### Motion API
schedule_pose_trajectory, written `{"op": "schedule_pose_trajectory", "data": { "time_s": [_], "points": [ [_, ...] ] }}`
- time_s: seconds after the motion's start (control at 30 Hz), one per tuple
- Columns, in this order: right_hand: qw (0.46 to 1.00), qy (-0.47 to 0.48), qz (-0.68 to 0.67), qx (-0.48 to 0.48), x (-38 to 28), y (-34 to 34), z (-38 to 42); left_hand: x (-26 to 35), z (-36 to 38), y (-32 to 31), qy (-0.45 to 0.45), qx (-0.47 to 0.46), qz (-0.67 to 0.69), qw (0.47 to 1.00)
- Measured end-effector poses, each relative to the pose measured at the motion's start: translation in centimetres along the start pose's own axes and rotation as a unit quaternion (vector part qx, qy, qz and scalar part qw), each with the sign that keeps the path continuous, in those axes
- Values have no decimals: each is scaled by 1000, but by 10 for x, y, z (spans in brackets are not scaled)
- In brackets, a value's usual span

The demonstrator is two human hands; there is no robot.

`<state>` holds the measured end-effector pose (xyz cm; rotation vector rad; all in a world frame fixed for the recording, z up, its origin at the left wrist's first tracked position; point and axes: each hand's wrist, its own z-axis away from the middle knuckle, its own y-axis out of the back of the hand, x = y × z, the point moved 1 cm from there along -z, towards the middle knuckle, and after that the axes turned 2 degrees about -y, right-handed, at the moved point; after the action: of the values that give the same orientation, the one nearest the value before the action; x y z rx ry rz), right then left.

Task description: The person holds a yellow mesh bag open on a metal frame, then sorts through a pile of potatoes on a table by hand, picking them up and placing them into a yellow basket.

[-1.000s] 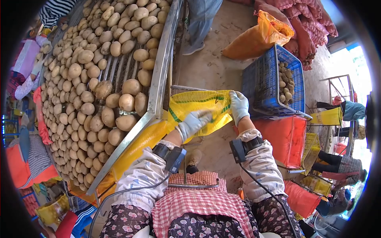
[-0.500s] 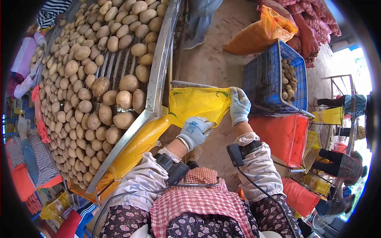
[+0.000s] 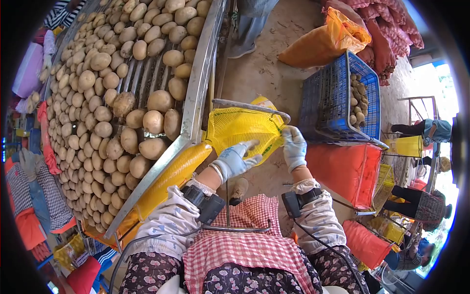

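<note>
Right now I'm hanging the yellow mesh sack (image 3: 242, 128) on the metal bag frame (image 3: 254, 107), which sits at about 3 o'clock off the potato table (image 3: 196, 98). My right hand (image 3: 293, 147) is pinched shut on the sack's rim, and my left hand (image 3: 234, 159) rests flat with fingers spread against the mesh. Next I reckon the mouth needs stretching around the frame.

2 gloved hands: left hand (image 3: 234, 160), right hand (image 3: 294, 147). 1 yellow mesh bag (image 3: 243, 127) at the fingers, 1 metal hoop (image 3: 254, 107) just beyond them. 1 blue crate (image 3: 333, 100) past the right fingers. Potatoes (image 3: 112, 93) left of the fingers: too many to count.
</note>
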<state>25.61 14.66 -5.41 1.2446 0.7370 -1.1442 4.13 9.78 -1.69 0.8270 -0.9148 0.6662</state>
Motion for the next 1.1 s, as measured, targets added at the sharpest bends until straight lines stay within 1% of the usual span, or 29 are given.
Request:
{"op": "schedule_pose_trajectory", "data": {
  "time_s": [0.07,0.1,0.13,0.17,0.2,0.23,0.27,0.3,0.33,0.37,0.4,0.43,0.47,0.5,0.53,0.6,0.63,0.67,0.73,0.77,0.8,0.83,0.87,0.9,0.97,1.0,1.03,1.07,1.1],
  "points": [
    [991,61,115,-21,16,-10,1,2,-7,2,-7,14,-56,998],
    [995,69,63,-36,21,-15,2,-3,-12,-1,12,8,-73,997],
    [995,69,63,-37,26,-14,3,-14,-20,-8,12,8,-73,997],
    [978,101,179,-28,10,-12,7,-27,-29,-17,-13,43,98,994],
    [947,130,293,-19,-8,-10,12,-34,-36,-22,-38,76,266,960],
    [912,91,394,-68,-24,-11,12,-29,-42,-20,0,105,295,950],
    [912,89,395,-70,-24,-12,10,-24,-42,-15,2,104,297,949],
    [918,90,383,-54,-24,-13,7,-18,-41,-7,26,143,160,976],
    [924,93,370,-39,-24,-14,4,-12,-40,-1,49,181,20,982],
    [934,124,335,16,-19,-14,0,-10,-39,-1,51,206,40,977],
    [934,123,334,15,-13,-15,-3,-10,-37,0,53,206,39,976],
    [955,170,238,57,-8,-14,-3,-9,-34,2,30,229,-26,973],
    [962,215,138,98,-7,-12,-2,-8,-30,3,7,251,-91,964],
    [965,212,135,81,-7,-8,-1,-7,-27,7,31,235,-143,961],
    [965,213,133,78,-6,-8,0,-12,-25,8,34,236,-144,960],
    [970,183,158,18,-8,-10,4,-30,-22,2,58,197,-340,918],
    [966,177,188,-5,-12,-9,7,-48,-22,-3,89,145,-342,924],
    [966,175,190,-5,-11,-11,8,-50,-18,-2,89,143,-341,925],
    [979,11,188,-75,-3,-15,8,-52,-13,-5,143,36,-345,927],
    [985,15,160,-55,2,-16,9,-50,-9,-5,141,17,-344,928],
    [986,16,160,-54,6,-13,7,-46,-9,-3,140,17,-345,928],
    [996,-49,0,-75,11,-11,7,-43,-7,-2,133,-13,-321,938],
    [976,-115,-159,-94,11,-10,9,-37,-2,0,126,-44,-297,946],
    [971,-107,-195,-85,4,-10,10,-32,3,0,128,-47,-295,946],
    [972,-102,-199,-73,3,-9,3,-23,8,3,83,-42,-263,960],
    [972,-96,-204,-63,0,-10,-1,-28,9,0,83,-40,-264,960],
    [972,-90,-216,-26,-2,-14,-5,-37,10,-4,49,-20,-246,968],
    [972,-90,-217,-27,-5,-16,-10,-38,13,-6,15,-1,-228,973],
    [966,-137,-218,-12,-7,-19,-17,-39,15,-8,15,-1,-229,973]
  ]
}}
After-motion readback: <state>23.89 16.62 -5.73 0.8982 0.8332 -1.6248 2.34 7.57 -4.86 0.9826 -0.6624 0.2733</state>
